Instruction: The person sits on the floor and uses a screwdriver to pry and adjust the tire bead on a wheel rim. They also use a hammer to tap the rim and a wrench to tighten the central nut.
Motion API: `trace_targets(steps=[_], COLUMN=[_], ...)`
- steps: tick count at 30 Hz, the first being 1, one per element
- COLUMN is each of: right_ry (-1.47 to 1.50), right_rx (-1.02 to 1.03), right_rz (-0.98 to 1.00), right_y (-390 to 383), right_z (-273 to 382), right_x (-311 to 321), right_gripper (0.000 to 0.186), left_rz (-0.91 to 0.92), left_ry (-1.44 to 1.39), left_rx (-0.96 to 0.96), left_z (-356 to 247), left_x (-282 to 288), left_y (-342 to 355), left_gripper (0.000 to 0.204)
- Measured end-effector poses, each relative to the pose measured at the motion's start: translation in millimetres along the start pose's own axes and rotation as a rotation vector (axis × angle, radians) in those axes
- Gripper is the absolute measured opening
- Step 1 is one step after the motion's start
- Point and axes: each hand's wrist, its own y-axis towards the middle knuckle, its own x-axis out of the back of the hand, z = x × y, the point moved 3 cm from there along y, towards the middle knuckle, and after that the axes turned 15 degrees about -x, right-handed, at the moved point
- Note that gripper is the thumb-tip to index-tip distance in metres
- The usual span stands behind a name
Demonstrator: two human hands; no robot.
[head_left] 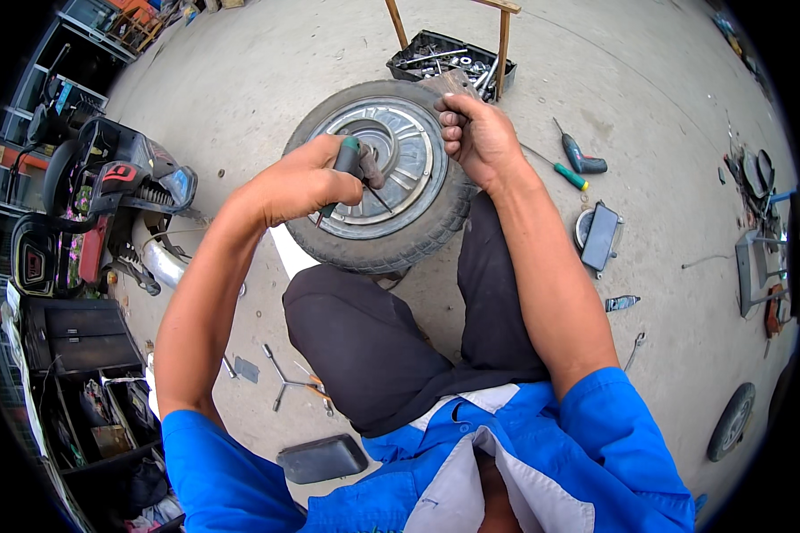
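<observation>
A wheel (418, 233) with a black treaded tyre lies in front of my knees, its ribbed silver hub cover (404, 111) facing up. Over the left part of the hub, my left hand (307, 185) is closed around a tool with a dark green and black handle (347, 158). A thin dark rod (380, 201) shows below the fingers against the hub; I cannot tell whether it belongs to that tool. My right hand (482, 138) is raised at the tyre's right edge, fingers curled and thumb against the forefinger. Whatever it may hold is too small to make out.
Beyond the wheel sits a black toolbox (404, 71) beside a wooden frame (504, 44). On the right lie a screwdriver (571, 176), a pistol-shaped tool (582, 155), a phone (601, 235) and a tube (622, 303). A three-way wrench (284, 382) and black case (322, 459) lie left.
</observation>
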Motion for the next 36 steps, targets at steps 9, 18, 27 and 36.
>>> trace_targets(steps=[9, 18, 27, 36], right_ry=[-0.036, -0.045, -0.037, -0.042], right_rx=[0.000, -0.023, -0.016, -0.021], right_rz=[-0.005, 0.006, -0.003, -0.010], right_y=[3.0, 7.9, 4.6, 4.8], right_z=[-2.1, -7.6, -5.7, -5.9], right_x=[-1.3, -6.6, -6.5, -7.0], right_gripper=[0.016, 0.015, 0.016, 0.015], left_rz=[-0.203, 0.039, -0.300, -0.489], left_ry=[0.662, 0.734, 0.844, 0.961], left_rx=[-0.082, -0.411, -0.130, -0.194], left_z=[-22.7, -16.4, -23.2, -9.8], left_x=[-10.6, 6.2, -27.5, -31.6], left_y=[-12.2, -6.8, -17.8, -8.3], left_gripper=[0.034, 0.028, 0.028, 0.030])
